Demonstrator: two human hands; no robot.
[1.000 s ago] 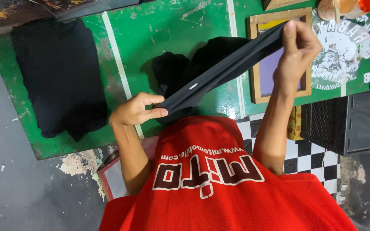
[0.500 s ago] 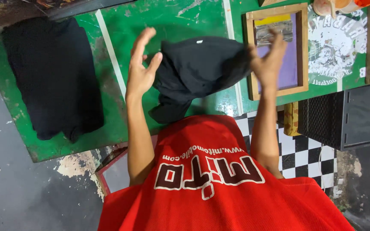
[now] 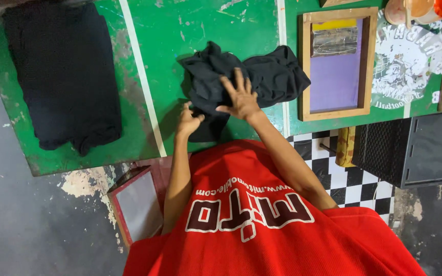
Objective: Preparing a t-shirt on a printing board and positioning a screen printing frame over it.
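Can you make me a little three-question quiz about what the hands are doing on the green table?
1. True or false: the right hand lies flat with spread fingers on the crumpled black garment.
2. What does the left hand do? A) grips the garment's lower edge B) lifts the wooden screen frame C) rests on the folded black stack
3. Fill in: the folded black stack lies at the ___ end of the green table, as the picture shows it.

Key: 1 true; 2 A; 3 left
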